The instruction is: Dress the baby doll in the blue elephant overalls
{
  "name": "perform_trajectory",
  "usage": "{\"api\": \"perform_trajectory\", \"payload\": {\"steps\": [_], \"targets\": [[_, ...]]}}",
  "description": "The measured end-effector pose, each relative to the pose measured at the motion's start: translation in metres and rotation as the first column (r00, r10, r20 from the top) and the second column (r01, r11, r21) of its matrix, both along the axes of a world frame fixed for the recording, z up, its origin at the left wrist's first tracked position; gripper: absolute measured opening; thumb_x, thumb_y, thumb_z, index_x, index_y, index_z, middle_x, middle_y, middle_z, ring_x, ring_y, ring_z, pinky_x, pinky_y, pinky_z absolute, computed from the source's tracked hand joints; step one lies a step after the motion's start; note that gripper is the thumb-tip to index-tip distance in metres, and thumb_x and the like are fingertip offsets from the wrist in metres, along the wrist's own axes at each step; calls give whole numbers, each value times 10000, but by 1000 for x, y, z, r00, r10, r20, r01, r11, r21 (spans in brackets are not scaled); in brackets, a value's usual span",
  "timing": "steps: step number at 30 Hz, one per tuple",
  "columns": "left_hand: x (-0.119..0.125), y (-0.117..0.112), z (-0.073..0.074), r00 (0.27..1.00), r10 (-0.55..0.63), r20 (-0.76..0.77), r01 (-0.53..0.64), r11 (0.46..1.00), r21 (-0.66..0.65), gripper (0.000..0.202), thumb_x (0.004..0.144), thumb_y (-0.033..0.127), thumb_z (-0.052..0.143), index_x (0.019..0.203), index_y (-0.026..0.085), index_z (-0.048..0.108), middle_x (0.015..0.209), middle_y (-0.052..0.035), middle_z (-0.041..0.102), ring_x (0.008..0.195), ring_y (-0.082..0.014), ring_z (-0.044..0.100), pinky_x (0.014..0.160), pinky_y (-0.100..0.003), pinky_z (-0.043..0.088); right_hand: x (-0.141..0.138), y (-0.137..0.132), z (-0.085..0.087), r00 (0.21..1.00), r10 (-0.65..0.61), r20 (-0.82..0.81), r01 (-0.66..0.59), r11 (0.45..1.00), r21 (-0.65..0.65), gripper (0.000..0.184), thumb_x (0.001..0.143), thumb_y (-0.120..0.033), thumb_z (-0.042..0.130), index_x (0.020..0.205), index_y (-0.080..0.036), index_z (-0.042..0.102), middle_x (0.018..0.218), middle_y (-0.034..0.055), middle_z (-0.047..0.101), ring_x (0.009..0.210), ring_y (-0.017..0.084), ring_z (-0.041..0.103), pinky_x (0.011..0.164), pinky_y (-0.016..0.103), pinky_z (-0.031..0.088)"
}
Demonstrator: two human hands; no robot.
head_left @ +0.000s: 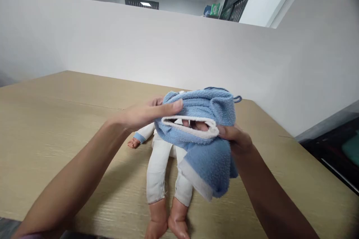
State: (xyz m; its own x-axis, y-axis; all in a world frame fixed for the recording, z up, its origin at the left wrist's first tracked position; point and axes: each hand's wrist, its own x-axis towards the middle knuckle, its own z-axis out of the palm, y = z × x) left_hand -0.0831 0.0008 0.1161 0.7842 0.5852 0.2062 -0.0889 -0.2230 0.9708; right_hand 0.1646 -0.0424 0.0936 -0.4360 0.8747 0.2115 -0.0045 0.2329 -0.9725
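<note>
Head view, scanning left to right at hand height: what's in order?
left hand → blue terry garment → right hand → dark surface at the right edge. The doll lying on the table overlaps the hands and garment, so it is left out.

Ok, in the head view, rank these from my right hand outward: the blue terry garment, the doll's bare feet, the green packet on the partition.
1. blue terry garment: held in the right hand, centre.
2. doll's bare feet: lower left, on the wooden table.
3. green packet: far back, atop the white partition.
</note>
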Motion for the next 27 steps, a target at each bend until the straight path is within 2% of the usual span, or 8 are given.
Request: {"api": "perform_trajectory", "payload": {"steps": [3,5,7,13,17,20,24,27], "targets": [[-11,-13,-11,999,-49,-17,48,996,-82,482,914,622,786,708,198,684,528,4,602,452,-122,513,481,-251,473,-2,-17,-8,990,31,-135,-63,969,-238,472,645,-616,888,881,-231,751,937,92,801,920,339,783,919,482,659],[-16,-23,-19,1000,8,2,-8,995,-98,531,898,646,794,657,200,634,473,28,513,424,-104,422,427,-239,387,-1,-27,-15,992,12,-127,-50,953,-298,479,689,-548,892,1021,-224,773,1073,94,814,1039,338,781,1046,504,610],[-17,-37,-27,995,80,56,-74,991,-107,535,868,664,817,682,196,635,542,21,553,498,-111,470,477,-225,423,0,-37,-20,995,-9,-99,-21,953,-302,576,716,-528,902,1180,-218,757,1249,109,790,1208,346,739,1165,526,530],[-13,-101,-44,963,270,-4,-267,950,-162,529,918,690,749,875,163,720,900,-69,756,878,-215,680,853,-302,567,-2,-75,-17,983,177,53,-171,980,-104,719,782,-413,939,1424,-253,656,1475,99,697,1411,324,630,1253,507,452],[-14,-143,-60,935,349,-61,-355,919,-174,442,906,579,806,1086,182,734,1112,-92,789,1067,-284,724,953,-354,586,-13,-105,-27,961,-83,263,88,996,-4,583,877,-420,841,1414,-257,680,1506,108,672,1459,348,575,1306,576,357],[-13,-163,-79,890,420,-176,-446,882,-153,455,876,537,821,1134,176,721,1101,-96,803,1031,-313,746,890,-371,606,-24,-119,-45,923,-222,314,206,975,85,469,908,-355,744,1361,-238,714,1443,107,709,1423,330,607,1292,542,388],[-8,-171,-110,744,627,-230,-632,773,60,383,932,495,698,1150,181,695,1144,-93,793,1080,-327,732,943,-402,577,-35,-118,-70,855,-303,420,211,944,252,300,824,-224,720,1117,-223,779,1220,86,804,1219,310,720,1203,484,498],[-6,-168,-129,686,672,-277,-649,738,184,339,977,498,615,1123,199,679,1059,-75,789,999,-308,734,886,-391,557,-38,-109,-86,842,-286,458,188,951,247,148,829,-206,698,956,-245,764,1106,57,839,1115,291,748,1125,439,552]]}}
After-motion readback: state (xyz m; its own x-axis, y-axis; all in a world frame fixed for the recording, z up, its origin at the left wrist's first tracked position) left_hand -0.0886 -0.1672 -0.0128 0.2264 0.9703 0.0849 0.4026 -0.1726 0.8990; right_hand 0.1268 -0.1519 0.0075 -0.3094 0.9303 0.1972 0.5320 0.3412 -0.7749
